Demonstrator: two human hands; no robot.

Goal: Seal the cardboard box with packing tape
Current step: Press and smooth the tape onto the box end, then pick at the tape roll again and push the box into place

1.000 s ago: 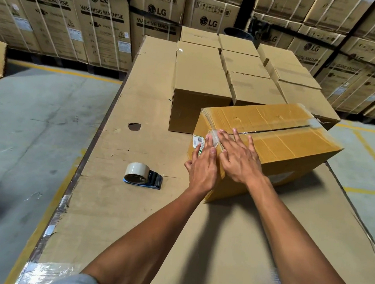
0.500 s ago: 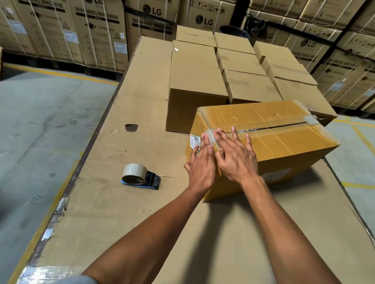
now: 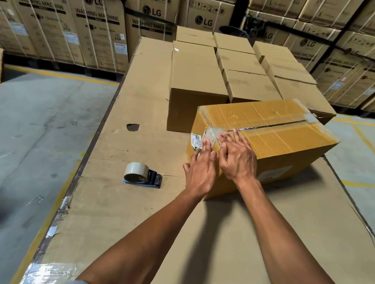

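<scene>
At the far left there is grey concrete floor with a yellow line, and behind it a wall of stacked washing machine cartons; next comes the long work table, covered with brown cardboard sheet, with a small dark hole in the sheet; on this sheet lies the tape dispenser, a beige roll in a dark blue holder, on its side, free of both hands and a little to the left of them.

In the middle the left hand lies flat against the near end face of the cardboard box, fingers stretched upward, pressing and not closed around anything; the fingertips touch the clear packing tape where it folds over the top edge, just beside a small white and green label; the right hand is just beside the left one, at the same corner; some of its fingers are bent on the tape at the edge and others lie flat on the top, so it also presses and grasps nothing.

The box stands on the table, turned at an angle, its top flaps down and the shiny tape running along the centre seam toward the far right end; behind it stand several plain closed boxes in rows; to the right the floor and more cartons appear again.
</scene>
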